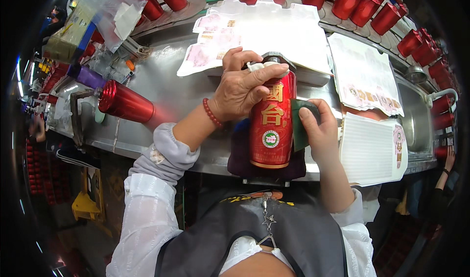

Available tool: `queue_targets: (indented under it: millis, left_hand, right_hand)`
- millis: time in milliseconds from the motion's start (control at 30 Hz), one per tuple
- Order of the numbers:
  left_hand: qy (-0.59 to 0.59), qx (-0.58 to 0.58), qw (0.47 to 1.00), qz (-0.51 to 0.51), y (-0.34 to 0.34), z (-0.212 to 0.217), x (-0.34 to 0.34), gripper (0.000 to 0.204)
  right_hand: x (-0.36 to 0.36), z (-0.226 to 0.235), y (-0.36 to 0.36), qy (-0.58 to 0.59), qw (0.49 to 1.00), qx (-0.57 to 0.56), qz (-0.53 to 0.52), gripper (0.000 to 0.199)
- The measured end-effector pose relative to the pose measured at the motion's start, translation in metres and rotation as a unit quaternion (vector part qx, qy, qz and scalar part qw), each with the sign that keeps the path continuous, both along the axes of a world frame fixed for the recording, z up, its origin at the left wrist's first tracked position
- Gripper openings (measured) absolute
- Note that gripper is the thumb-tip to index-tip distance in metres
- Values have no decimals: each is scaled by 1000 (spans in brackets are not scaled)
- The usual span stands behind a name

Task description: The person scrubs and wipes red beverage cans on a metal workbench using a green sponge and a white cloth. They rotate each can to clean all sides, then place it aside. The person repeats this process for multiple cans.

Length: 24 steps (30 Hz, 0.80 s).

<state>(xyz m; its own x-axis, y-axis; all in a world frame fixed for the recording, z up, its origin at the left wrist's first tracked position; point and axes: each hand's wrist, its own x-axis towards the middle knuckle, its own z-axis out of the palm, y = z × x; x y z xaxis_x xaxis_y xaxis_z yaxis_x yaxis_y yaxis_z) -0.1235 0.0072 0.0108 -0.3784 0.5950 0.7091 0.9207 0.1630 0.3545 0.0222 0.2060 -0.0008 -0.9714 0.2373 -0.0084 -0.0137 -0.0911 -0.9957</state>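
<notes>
A red bottle (270, 135) with gold characters and a round green-and-white emblem lies in front of me on a dark cloth pad (240, 159), its dark cap (275, 57) pointing away. My left hand (242, 83) is closed over its upper part, with white material (262, 66) at the fingers. Between thumb and fingers, my right hand (319, 130) pinches a dark green flat scraper-like piece (300, 125), whose edge meets the bottle's right side. What lies under the left palm is hidden.
Stacked printed label sheets (279, 27) lie beyond the bottle, with more sheets (364, 71) and a white stack (369, 152) on the right. At left, another red bottle (126, 101) rests in a metal holder (76, 115). Red bottles (355, 2) line the far conveyor. A sink (413, 115) stands right.
</notes>
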Motion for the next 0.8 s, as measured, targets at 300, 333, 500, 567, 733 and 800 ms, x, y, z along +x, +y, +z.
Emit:
queue_targets:
  millis: [300, 333, 500, 567, 733, 800]
  left_hand:
    - [88, -80, 992, 43, -11, -4, 17, 55]
    - [81, -75, 993, 44, -12, -5, 19, 56]
    - [7, 1, 1000, 21, -5, -3, 14, 56]
    - [-28, 46, 999, 9, 2, -1, 10, 54]
    - [-49, -5, 998, 42, -5, 2, 15, 63]
    - [-35, 22, 996, 75, -6, 1, 34, 63]
  right_hand:
    - [1, -8, 5, -3, 999, 33, 18, 27]
    - [2, -7, 6, -5, 999, 48, 16, 27]
    - [0, -7, 3, 19, 997, 73, -8, 24]
    - [0, -8, 2, 20, 997, 68, -8, 25]
    - [-2, 3, 8, 19, 990, 141, -3, 27]
    - [-4, 13, 14, -2, 994, 111, 19, 27]
